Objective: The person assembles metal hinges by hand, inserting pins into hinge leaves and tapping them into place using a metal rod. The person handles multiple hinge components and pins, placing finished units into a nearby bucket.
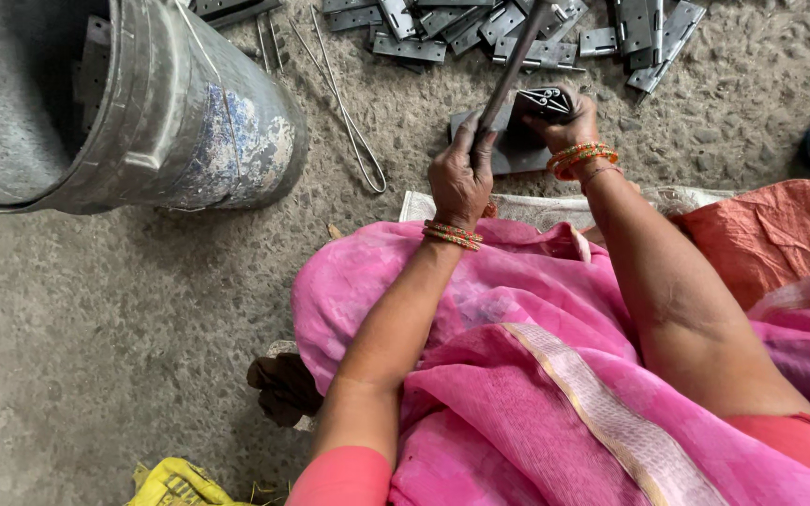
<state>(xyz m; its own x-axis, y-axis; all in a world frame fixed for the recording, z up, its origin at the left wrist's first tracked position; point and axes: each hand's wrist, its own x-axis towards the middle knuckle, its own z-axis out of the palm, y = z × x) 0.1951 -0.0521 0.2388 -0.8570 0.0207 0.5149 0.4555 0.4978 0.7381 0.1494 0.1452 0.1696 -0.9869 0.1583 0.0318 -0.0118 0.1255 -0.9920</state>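
My left hand (459, 176) grips the handle of a dark hammer-like tool (510, 70) that rises toward the top of the view. My right hand (566, 122) holds a small stack of folded metal hinges (546, 99) on edge over a dark flat metal block (517, 150) lying on the ground. Orange and red bangles sit on both wrists. A pile of grey metal hinges (517, 28) lies on the ground just beyond the block.
A large dented metal bucket (189, 112) with hinges inside stands at the upper left. A bent wire loop (349, 122) lies beside it. Pink cloth (517, 375) covers my lap, orange cloth (771, 234) lies right. A yellow sack (175, 483) is at the bottom.
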